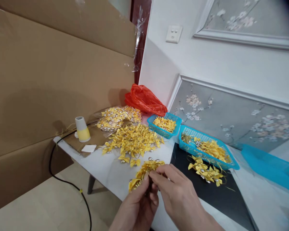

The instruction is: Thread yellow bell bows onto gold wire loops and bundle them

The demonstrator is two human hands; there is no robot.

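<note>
Low in the middle of the view, my two hands meet over a bunch of yellow ribbon bows with small silver bells. My left hand is closed around the bunch, its thumb pointing up. The fingers of my right hand pinch at the same spot; what lies between their tips is too small to make out. Just beyond, a large heap of yellow bows with bells spreads over the white table. To the right, a smaller pile of bows lies on a black board.
Two blue baskets of bows stand by the wall. A red plastic bag and a clear bag of bows lie at the back. A thread cone stands left, near a black cable. Cardboard rises on the left.
</note>
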